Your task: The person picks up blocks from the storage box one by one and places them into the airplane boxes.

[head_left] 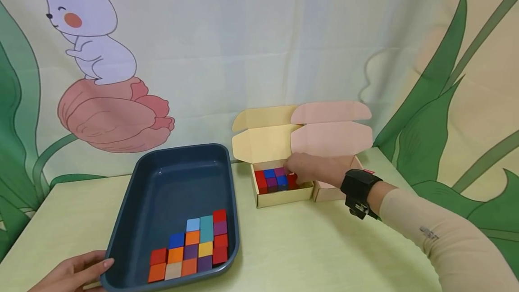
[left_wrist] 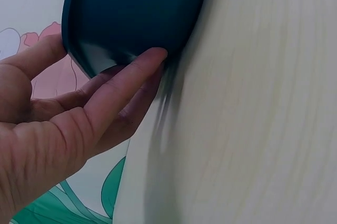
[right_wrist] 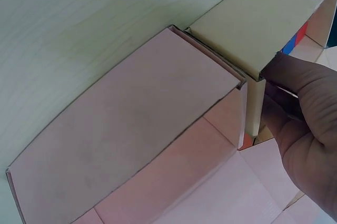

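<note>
My left hand grips the near left corner of a dark blue tray, thumb at the rim. In the left wrist view, the fingers wrap that tray corner. Coloured wooden blocks lie in rows at the tray's near right. My right hand reaches into a small yellow cardboard box and holds a red block at its right end; the fingertips are partly hidden. Red, blue and purple blocks sit side by side in this box. The box wall covers the fingertips in the right wrist view.
A pink cardboard box stands against the right of the yellow one, mostly behind my right forearm in the head view. Both lids stand raised at the back. A cloth backdrop with a rabbit hangs behind the pale table.
</note>
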Demonstrator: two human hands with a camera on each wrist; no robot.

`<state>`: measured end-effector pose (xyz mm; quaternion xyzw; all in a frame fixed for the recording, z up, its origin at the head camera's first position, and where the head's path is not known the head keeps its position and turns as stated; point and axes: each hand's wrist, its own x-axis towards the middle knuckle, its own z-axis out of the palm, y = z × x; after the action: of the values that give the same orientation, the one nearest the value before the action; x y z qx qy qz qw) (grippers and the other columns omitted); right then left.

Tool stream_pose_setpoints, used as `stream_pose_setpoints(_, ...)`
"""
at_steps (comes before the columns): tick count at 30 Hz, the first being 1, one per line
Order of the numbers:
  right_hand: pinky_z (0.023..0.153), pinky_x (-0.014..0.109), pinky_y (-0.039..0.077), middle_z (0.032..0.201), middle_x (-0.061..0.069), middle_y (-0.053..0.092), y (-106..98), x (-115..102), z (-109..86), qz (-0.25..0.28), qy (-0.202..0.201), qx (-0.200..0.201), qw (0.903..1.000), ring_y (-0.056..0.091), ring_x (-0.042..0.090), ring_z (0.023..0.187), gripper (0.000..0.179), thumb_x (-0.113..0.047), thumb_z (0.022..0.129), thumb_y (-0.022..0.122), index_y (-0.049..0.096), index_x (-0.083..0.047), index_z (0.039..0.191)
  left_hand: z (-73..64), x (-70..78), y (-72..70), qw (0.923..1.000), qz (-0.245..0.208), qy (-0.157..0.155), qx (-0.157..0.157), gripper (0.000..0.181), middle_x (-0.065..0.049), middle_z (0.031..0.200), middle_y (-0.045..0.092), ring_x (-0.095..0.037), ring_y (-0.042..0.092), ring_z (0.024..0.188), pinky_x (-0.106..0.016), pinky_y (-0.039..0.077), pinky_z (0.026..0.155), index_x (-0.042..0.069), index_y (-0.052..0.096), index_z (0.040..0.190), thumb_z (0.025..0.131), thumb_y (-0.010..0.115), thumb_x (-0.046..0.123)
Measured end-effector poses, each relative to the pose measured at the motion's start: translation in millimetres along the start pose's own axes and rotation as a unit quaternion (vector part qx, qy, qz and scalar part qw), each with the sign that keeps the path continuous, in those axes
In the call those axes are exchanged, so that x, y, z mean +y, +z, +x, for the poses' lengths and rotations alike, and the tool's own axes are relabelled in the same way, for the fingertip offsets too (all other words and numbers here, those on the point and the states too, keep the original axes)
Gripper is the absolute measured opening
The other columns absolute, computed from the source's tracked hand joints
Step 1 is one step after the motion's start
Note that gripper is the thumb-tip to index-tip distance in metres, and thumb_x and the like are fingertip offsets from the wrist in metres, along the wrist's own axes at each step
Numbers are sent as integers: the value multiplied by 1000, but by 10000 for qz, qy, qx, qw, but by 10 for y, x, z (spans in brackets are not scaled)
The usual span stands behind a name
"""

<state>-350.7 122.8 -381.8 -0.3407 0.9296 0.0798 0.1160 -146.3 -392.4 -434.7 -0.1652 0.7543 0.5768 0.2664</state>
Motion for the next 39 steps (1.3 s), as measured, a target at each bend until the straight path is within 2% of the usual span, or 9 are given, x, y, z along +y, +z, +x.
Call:
stream_pose_setpoints(3,68,24,48,82,1,58,8,1,-25,-124,-121,109,9998,55,18,79,24,-11,88,80,64,-9,106,-14,-9,-3,10000,55,-50,39,92,-45,144,34,-40,67,107,-51,58,92,-24,11,147,103,59,42)
stream_pose_setpoints(6,68,25,48,82,1,60,5,-3,-44,-4,-156,143,9998,57,18,78,28,-16,89,81,61,-10,107,-23,-6,4,10000,-42,18,-28,89,-42,139,43,-38,67,106,-51,58,92,-23,14,147,104,59,40)
stream_pose_setpoints(7,70,25,49,85,3,62,2,-11,-36,319,-221,117,9992,57,19,80,30,-14,89,81,60,-8,110,-25,-3,9,9999,-94,25,-32,87,-40,136,47,-37,68,105,-51,58,92,-22,15,147,104,59,39)
stream_pose_setpoints(11,75,30,53,96,7,65,-64,-94,-33,226,-571,334,9976,58,20,84,30,-17,90,80,62,-6,111,-32,2,20,9992,-281,123,-250,85,-30,128,58,-36,69,103,-51,58,93,-22,14,147,105,59,37)
stream_pose_setpoints(16,76,32,56,105,10,67,-264,-368,-16,192,-1128,677,9911,61,21,87,29,-12,91,75,65,-5,117,-38,-13,-17,9970,-437,221,-602,84,-21,123,63,-36,69,104,-52,57,94,-22,11,147,106,58,34)
stream_pose_setpoints(24,95,27,54,126,7,66,-626,-1068,188,85,-1976,547,9787,63,19,113,33,-15,98,70,63,-7,129,-48,-5,-64,9948,-583,213,-805,81,-14,121,65,-36,69,105,-52,56,95,-23,15,146,106,57,33)
stream_pose_setpoints(31,90,12,51,132,0,62,-783,-1888,515,-375,-2554,-32,9661,59,10,116,40,-21,100,68,59,-14,138,-105,-17,-81,9939,-705,178,-827,80,-16,121,65,-34,70,106,-52,55,96,-23,13,146,107,56,31)
stream_pose_setpoints(37,101,11,45,147,-6,52,-793,-2516,692,-688,-3075,-634,9469,49,5,130,44,-20,104,60,52,-20,148,-77,-4,-182,9812,-994,617,-1535,68,-10,126,61,-27,67,112,-50,52,102,-26,13,145,110,48,21)
stream_pose_setpoints(39,104,11,42,151,-6,48,-761,-2692,740,-836,-3259,-752,9387,47,4,134,46,-19,106,57,49,-20,151,-80,-29,-196,9801,-993,638,-1593,68,-11,128,60,-27,67,113,-50,51,103,-26,13,145,110,48,21)
